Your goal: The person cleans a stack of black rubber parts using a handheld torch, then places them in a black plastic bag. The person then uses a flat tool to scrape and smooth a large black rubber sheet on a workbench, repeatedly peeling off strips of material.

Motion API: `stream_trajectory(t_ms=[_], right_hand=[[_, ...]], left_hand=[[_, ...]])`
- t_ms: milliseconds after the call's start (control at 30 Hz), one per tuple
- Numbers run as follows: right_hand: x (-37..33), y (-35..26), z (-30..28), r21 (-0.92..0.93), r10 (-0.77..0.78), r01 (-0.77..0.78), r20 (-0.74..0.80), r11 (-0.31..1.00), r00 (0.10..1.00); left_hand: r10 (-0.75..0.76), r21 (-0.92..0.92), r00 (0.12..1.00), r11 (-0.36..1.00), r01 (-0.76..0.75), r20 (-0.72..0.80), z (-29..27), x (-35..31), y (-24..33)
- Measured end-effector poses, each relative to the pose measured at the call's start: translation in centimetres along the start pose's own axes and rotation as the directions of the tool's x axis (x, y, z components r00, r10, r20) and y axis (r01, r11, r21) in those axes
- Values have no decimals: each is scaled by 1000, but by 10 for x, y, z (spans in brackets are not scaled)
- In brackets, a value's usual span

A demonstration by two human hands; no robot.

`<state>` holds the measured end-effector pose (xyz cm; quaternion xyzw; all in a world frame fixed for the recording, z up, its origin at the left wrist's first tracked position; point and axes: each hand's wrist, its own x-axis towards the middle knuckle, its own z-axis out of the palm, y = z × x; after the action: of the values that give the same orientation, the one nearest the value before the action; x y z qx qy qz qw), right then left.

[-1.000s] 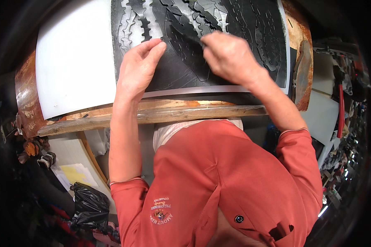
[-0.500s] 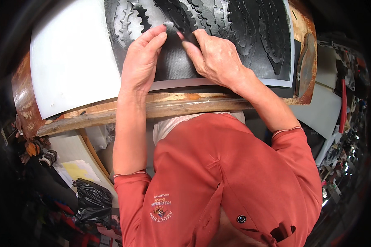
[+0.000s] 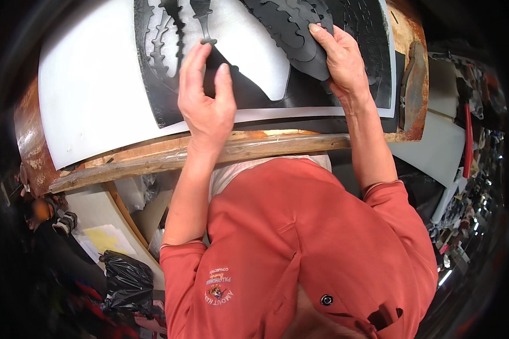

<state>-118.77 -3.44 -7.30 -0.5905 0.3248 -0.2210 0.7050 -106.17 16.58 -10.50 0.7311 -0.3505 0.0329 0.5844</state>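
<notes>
Our right hand [image 3: 346, 63] pinches a dark, tooth-edged piece [image 3: 294, 39] over the black sheet [image 3: 311, 97], toward the right edge of the worktop [image 3: 414, 129]. Our left hand [image 3: 209, 110] has thumb and fingers parted, fingertips at a narrow strip [image 3: 203, 24]; we cannot tell whether they touch.

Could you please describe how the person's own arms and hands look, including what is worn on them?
The left hand and right hand are ungloved, and no watch or bracelet shows at the wrists. The forearms are bare up to short red sleeves, whose edges carry a thin, pale trim.
</notes>
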Motion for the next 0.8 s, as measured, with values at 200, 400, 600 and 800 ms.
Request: stream_trajectory(t_ms=[200,400,600,800], right_hand=[[-4,4,13,-139,-90,103,93,985,992],[-5,4,13,-133,-140,170,208,976,968],[1,2,16,-149,-174,224,289,963,941],[16,-21,2,-523,-478,430,47,736,877]], left_hand=[[137,301,982,938,-170,128,18,2,42],[-197,41,904,980,196,380,36,13,43],[-301,-72,913,941,332,275,39,3,35],[-521,-557,792,573,601,318,26,5,23]])
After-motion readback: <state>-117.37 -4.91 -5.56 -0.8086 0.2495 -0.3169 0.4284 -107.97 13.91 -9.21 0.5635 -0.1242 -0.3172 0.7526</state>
